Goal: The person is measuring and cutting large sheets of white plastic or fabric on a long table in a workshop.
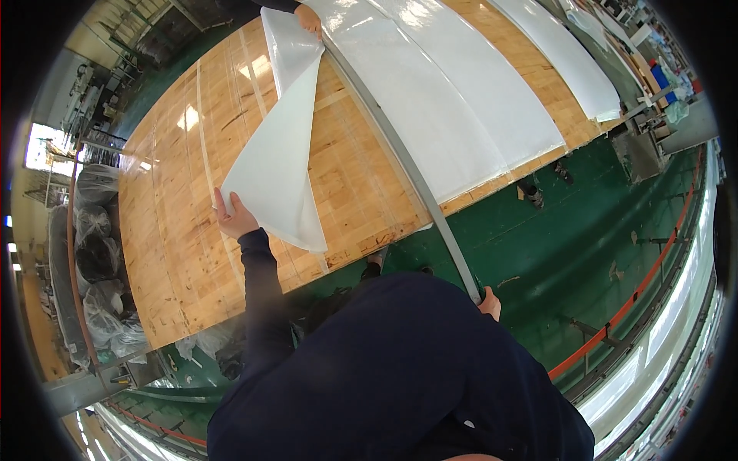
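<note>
My left hand pinches the near left edge of a narrow white sheet, thin and flexible. The sheet is lifted and twisted over the wooden table, and its near tip hangs close to the front edge. Down at the right, my right hand is closed round the near end of a long grey metal bar, which sticks out past the table edge. The bar runs to the far side along the left edge of a wide glossy white sheet. A co-worker's hand is at the far end of the narrow sheet, beside the bar.
Another white sheet lies farther right on the table. Plastic-wrapped bundles stand beyond the left edge. The floor is green, and an orange rail curves along the right. Feet in shoes show under the table.
</note>
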